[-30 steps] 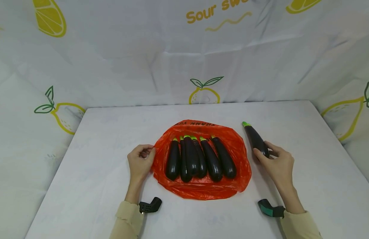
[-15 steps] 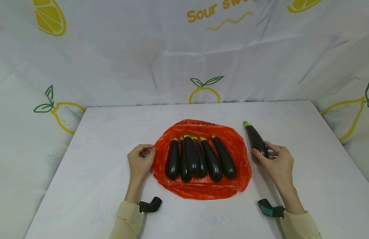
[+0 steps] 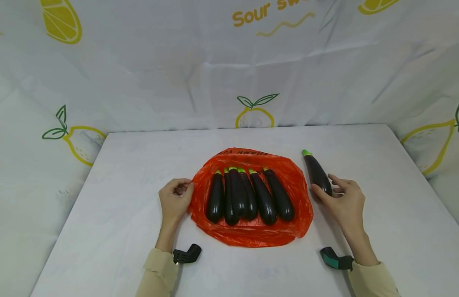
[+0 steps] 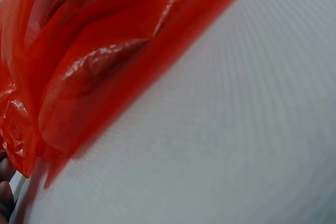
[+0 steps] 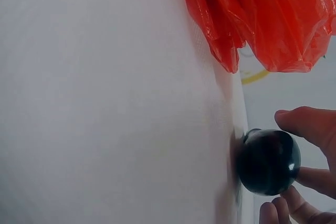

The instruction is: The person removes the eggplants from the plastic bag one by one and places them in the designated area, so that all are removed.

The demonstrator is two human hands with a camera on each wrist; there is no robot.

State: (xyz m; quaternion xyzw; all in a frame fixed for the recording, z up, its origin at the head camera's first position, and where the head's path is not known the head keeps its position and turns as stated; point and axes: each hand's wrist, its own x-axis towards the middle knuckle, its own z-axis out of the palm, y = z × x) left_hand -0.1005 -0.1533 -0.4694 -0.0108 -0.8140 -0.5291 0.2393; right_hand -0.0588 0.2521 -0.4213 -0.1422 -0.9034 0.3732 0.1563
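Note:
A red plastic bag (image 3: 248,241) lies spread out on the white table, its crumpled rim around several dark eggplants (image 3: 264,200) placed side by side with green stem ends pointing away. My left hand (image 3: 176,200) pinches the bag's left edge between thumb and curled fingers. Right of the bag, a single eggplant (image 3: 318,173) lies on the table. Around its near end stands my right hand (image 3: 342,202), thumb and fingers spread. In the right wrist view, the thumb (image 5: 307,121) shows a gap from the dark rounded end, while fingertips lie against or close to its other side.
The white table (image 3: 114,206) has its far edge against a hanging white cloth (image 3: 147,74) printed with lemons. A black wrist device (image 3: 188,254) sits at my left wrist, and a black and green one (image 3: 337,260) at my right.
My right thumb has moved slightly left, away from the lone eggplant, and the hand's grip has loosened. That eggplant has shifted very little. My left hand and the bag look unmoved.

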